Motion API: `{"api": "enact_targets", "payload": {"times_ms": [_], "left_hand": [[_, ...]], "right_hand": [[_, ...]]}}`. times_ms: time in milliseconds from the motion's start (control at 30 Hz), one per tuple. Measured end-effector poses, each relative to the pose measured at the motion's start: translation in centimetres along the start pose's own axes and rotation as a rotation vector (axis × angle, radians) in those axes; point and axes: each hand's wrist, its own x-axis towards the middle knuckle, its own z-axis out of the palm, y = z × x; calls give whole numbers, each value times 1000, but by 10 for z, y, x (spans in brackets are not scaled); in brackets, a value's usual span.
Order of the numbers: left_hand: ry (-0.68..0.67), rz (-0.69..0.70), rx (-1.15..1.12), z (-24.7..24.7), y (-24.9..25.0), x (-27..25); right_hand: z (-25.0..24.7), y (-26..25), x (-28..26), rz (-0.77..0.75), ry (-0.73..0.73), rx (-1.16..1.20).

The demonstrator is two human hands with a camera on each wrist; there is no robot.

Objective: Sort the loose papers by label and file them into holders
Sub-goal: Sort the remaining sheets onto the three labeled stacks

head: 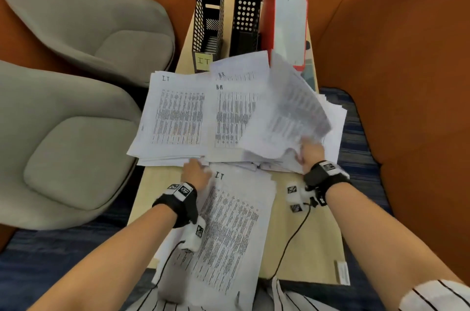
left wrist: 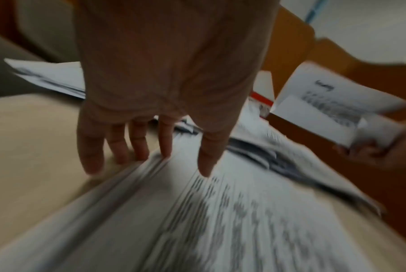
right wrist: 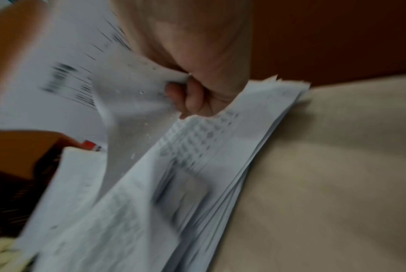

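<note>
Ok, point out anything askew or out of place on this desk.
The nearest IT pile lies tilted and hangs over the desk's near edge. The right hand crumples the sheet it pinches. The other piles are fanned unevenly.

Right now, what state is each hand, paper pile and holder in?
left hand: fingers straight, touching the near I.T pile.
right hand: pinching a lifted sheet, label unreadable.
far I.T pile: flat, face up.
H.R pile: flat, partly covered.
I.T holder: upright, looks empty.
red holder: upright, holding papers.
</note>
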Motion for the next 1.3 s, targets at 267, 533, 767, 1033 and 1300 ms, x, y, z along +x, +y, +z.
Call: {"api": "enact_targets", "payload": {"times_ms": [267, 533, 767, 1033, 1300], "left_hand": [[-178, -58, 483, 22, -49, -21], [-225, -136, 426, 40, -45, -31], [-79, -93, 79, 48, -46, -35], [-314, 328, 293, 28, -42, -43], [-519, 370, 491, 37, -47, -46]], "right_hand": [[-86, 10, 9, 128, -33, -970], [-76, 2, 32, 90, 98, -701], [-35, -1, 5, -390, 267, -958], [55, 44, -59, -227, -614, -669], [100, 56, -90, -120, -816, -480]]}}
